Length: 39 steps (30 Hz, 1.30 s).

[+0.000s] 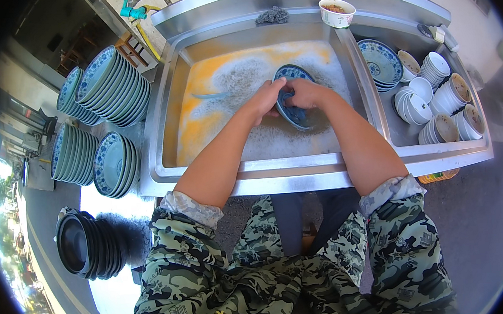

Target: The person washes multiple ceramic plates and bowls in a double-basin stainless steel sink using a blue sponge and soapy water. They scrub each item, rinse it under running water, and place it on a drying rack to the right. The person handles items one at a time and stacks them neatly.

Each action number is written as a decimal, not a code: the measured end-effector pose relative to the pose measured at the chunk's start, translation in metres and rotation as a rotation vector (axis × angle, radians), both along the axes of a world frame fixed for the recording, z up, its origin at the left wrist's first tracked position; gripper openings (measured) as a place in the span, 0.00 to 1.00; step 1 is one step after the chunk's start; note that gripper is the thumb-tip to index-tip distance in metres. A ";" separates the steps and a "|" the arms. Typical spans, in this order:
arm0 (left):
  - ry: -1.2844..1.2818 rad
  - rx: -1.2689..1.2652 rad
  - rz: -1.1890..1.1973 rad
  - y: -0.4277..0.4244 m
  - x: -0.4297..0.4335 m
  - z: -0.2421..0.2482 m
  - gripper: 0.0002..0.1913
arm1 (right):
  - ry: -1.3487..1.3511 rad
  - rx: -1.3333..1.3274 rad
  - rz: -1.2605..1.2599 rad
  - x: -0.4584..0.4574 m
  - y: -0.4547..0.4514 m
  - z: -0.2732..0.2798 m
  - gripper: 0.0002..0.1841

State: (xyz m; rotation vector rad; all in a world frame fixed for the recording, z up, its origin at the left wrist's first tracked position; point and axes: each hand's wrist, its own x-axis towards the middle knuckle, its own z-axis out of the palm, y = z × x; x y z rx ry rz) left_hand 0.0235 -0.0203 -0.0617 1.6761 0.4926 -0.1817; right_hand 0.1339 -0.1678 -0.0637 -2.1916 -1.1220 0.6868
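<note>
Over the foamy water (244,72) in a steel sink, my left hand (268,98) grips the near-left rim of a blue-and-white patterned bowl (294,70). The bowl is tilted, its inside partly covered by my hands. Pressed inside it, my right hand (303,93) holds a bluish cloth (291,108). Part of the cloth is hidden under my fingers. To the left, the pale rim of another dish (211,96) shows at the surface; most of it is under the foam.
Tall stacks of patterned bowls (113,88) and black bowls (89,245) stand left. The right basin (411,136) holds patterned plates (380,62) and several white cup stacks (434,67). A paper tub with food (337,12) and a steel-wool scourer (272,16) sit behind, near a teal tap (133,11).
</note>
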 end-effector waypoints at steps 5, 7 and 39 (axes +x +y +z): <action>-0.050 0.032 0.029 -0.003 -0.007 0.009 0.34 | 0.001 -0.158 -0.045 -0.013 0.001 0.017 0.19; -0.065 0.031 0.007 -0.009 -0.007 0.014 0.34 | -0.052 -0.156 -0.025 -0.004 -0.001 0.008 0.20; -0.084 0.421 -0.158 -0.006 0.000 0.000 0.34 | -0.207 -0.143 -0.024 0.009 -0.002 -0.006 0.19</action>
